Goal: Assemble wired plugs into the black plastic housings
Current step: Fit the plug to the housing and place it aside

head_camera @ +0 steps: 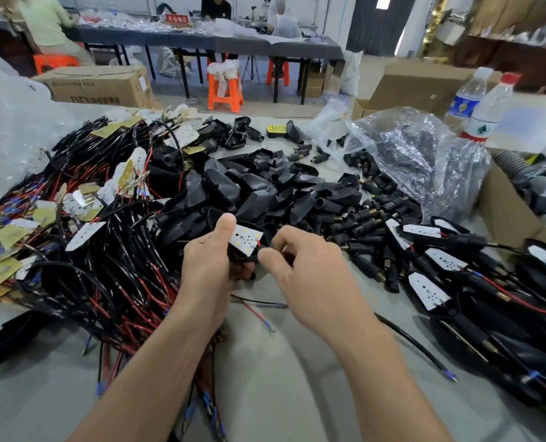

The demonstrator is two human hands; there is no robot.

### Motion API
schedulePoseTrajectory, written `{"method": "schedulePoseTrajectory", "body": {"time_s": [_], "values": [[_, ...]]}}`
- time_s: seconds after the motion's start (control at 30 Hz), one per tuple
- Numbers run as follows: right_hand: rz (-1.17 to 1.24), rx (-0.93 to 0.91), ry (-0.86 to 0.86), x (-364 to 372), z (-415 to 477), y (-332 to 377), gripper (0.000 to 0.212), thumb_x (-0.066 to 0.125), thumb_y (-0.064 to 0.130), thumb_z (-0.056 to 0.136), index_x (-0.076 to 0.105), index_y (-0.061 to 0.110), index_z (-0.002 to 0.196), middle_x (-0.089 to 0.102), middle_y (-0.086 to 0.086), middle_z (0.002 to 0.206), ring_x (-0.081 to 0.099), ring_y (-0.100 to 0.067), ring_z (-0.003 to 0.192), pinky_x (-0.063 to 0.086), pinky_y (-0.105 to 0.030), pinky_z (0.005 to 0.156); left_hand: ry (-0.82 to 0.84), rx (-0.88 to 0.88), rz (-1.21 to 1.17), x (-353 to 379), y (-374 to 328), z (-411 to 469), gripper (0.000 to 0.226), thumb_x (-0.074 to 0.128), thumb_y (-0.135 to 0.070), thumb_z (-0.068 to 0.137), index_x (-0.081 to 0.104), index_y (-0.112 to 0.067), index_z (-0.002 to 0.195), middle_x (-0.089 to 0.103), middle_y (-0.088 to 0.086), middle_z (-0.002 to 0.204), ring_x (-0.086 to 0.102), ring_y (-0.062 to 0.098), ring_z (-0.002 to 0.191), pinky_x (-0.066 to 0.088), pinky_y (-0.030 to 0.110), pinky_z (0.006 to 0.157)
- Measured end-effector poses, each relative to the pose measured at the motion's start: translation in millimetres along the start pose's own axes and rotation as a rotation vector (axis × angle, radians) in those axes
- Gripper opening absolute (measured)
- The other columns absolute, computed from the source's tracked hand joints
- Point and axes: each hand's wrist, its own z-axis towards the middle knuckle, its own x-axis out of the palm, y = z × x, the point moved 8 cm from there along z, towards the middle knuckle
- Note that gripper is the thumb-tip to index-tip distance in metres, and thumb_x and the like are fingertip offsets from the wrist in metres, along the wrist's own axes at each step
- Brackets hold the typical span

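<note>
Left hand (208, 260) grips a housing (238, 257), thumb steadying its board (244, 239) (white); right hand (300, 269) pinches the wire (258, 243), probably seating it.

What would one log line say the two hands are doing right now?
left hand: grips housing, thumb on white board | right hand: pinches housing edge | behind: loose housings piled

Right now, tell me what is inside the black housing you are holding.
A white LED board with a red wire sits in the black housing gripped by the left hand. Anything beneath the board is hidden by it and the fingers.
</note>
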Motion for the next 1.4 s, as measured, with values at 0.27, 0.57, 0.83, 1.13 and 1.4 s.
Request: {"method": "schedulePoseTrajectory", "body": {"time_s": [0.27, 0.57, 0.83, 1.13, 1.4], "values": [[-0.593, 0.271, -0.34, -170.7, -7.9, -27.0, 0.024, 0.058, 0.049, 0.095, 0.066, 0.027, 0.09, 0.06, -0.006, 0.08, 0.051, -0.03, 0.076, 0.039, -0.037, 0.069, 0.172, 0.009, 0.132, 13.5, 5.7, -8.0, 0.036, 0.049, -0.036, 0.108, 0.077, -0.015, 0.104, 0.077, 0.016, 0.08, 0.069, 0.019, 0.059, 0.055, 0.025, 0.051], [-0.564, 0.534, -0.45, -184.5, -35.3, -107.0, 0.048, 0.057, 0.006, 0.086, 0.058, 0.015, 0.133, 0.062, -0.011, 0.134, 0.05, -0.037, 0.124, 0.042, -0.047, 0.1, -0.056, 0.436, 0.37, 1.3, -32.2, -45.4, 0.027, 0.061, -0.01, 0.099, 0.078, -0.025, 0.085, 0.072, -0.003, 0.066, 0.064, 0.007, 0.057, 0.051, 0.018, 0.056], [-0.482, 0.133, -0.252, -75.1, -0.7, -58.5, 0.062, 0.059, 0.005, 0.085, 0.05, 0.012, 0.145, 0.055, -0.001, 0.145, 0.042, -0.025, 0.135, 0.03, -0.036, 0.114, -0.338, 0.389, 1.235, -45.7, -55.7, -37.1, 0.06, 0.07, -0.029, 0.093, 0.051, -0.018, 0.149, 0.048, 0.011, 0.154, 0.034, 0.029, 0.148, 0.029, 0.045, 0.123], [-0.46, 0.204, 0.016, 6.5, 3.3, -86.1, 0.059, 0.047, 0.014, 0.096, 0.038, 0.014, 0.154, 0.031, -0.01, 0.162, 0.029, -0.033, 0.147, 0.023, -0.042, 0.122, -0.337, 0.236, 1.423, -84.4, -68.3, -19.9, 0.043, 0.077, -0.024, 0.089, 0.068, -0.018, 0.13, 0.05, 0.012, 0.147, 0.048, 0.035, 0.132, 0.044, 0.049, 0.107], [-0.455, 0.014, -0.094, 25.5, -26.1, -62.5, 0.027, 0.053, 0.011, 0.086, 0.058, 0.014, 0.112, 0.056, -0.003, 0.115, 0.049, -0.028, 0.113, 0.038, -0.04, 0.103, -0.489, 0.197, 0.802, -100.1, -84.6, -21.2, 0.044, 0.067, -0.004, 0.088, 0.071, -0.03, 0.123, 0.072, -0.017, 0.109, 0.068, 0.01, 0.062, 0.053, 0.027, 0.058]]}}
